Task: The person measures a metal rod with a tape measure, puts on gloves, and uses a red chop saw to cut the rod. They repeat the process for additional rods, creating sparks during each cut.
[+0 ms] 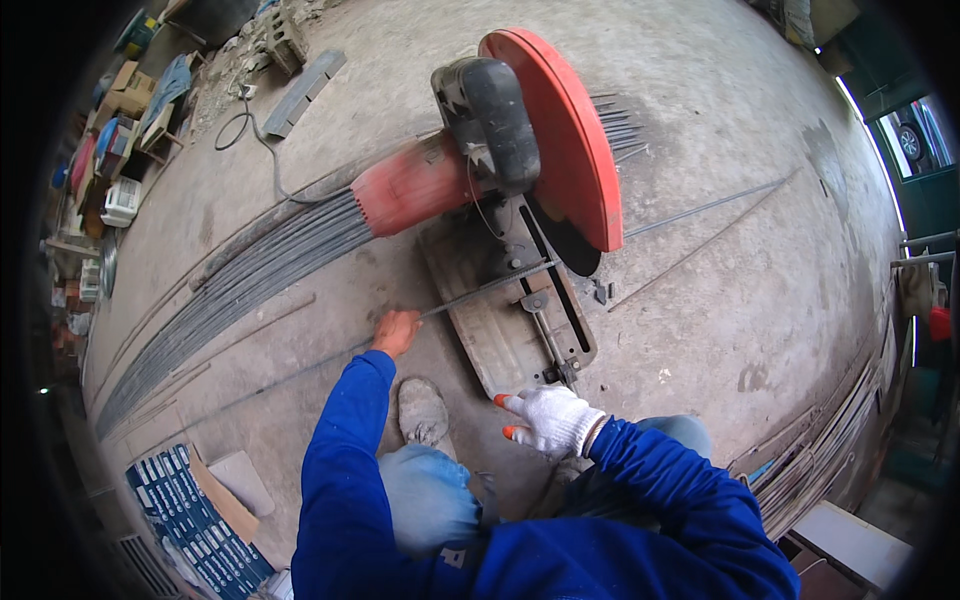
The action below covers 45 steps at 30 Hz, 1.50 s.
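Note:
A red chop saw (415,185) with a black motor housing stands on the concrete floor ahead of me, its large red guard (575,130) raised over a dark cutting disc. My bare left hand (397,332) is closed around a long thin steel rod (485,292). That rod crosses the saw's metal base (480,345) and passes through its vise (540,302); another length shows beyond the guard. Close to the vise's screw end, my right hand (550,420) wears a white glove with orange fingertips. Its visible fingers are spread and appear to hold nothing.
A bundle of steel rods (270,250) lies on the floor at the left, beside a power cord (275,165). Blue patterned boxes (195,520) sit at the lower left. More rods (825,440) lie along the right side. My shoe (422,410) is near the base.

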{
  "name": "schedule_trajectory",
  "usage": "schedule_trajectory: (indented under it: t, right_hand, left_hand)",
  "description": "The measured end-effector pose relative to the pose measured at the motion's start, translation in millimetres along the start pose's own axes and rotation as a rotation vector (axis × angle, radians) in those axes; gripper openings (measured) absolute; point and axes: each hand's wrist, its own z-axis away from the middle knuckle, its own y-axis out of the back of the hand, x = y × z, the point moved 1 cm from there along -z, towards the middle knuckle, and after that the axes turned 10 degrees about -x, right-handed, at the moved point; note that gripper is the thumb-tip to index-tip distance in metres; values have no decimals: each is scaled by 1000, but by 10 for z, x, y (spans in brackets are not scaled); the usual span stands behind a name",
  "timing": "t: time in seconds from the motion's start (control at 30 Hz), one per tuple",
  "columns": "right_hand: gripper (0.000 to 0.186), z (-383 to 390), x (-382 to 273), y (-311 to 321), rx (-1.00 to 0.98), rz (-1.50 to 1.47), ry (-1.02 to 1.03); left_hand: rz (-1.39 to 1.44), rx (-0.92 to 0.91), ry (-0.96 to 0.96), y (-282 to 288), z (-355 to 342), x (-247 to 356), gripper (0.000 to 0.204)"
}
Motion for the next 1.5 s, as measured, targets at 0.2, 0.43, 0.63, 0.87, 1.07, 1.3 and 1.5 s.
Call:
schedule_trajectory:
  t: [0.2,0.43,0.63,0.87,1.07,1.3,1.5]
  right_hand:
    - [61,25,-10,1,12,-8,-5]
    - [56,43,-93,178,125,-8,135]
    - [54,-9,-200,431,131,98,153]
    - [59,-153,-281,460,74,99,235]
    - [55,-194,-274,465,83,112,229]
    - [59,-184,-86,553,116,19,254]
    - [59,-492,-45,531,158,-347,526]
  left_hand:
    - [24,128,-78,-17,56,-124,32]
    - [379,109,174,-792,1954,-910,50]
    - [863,-425,780,-2359,4696,-684,43]
    - [1394,-176,1133,-2689,5883,86,40]
    - [1528,-39,1239,-2733,6696,504,37]
    - [1439,444,1264,-2084,7537,334,34]
    - [1425,1087,193,-164,4957,64,35]
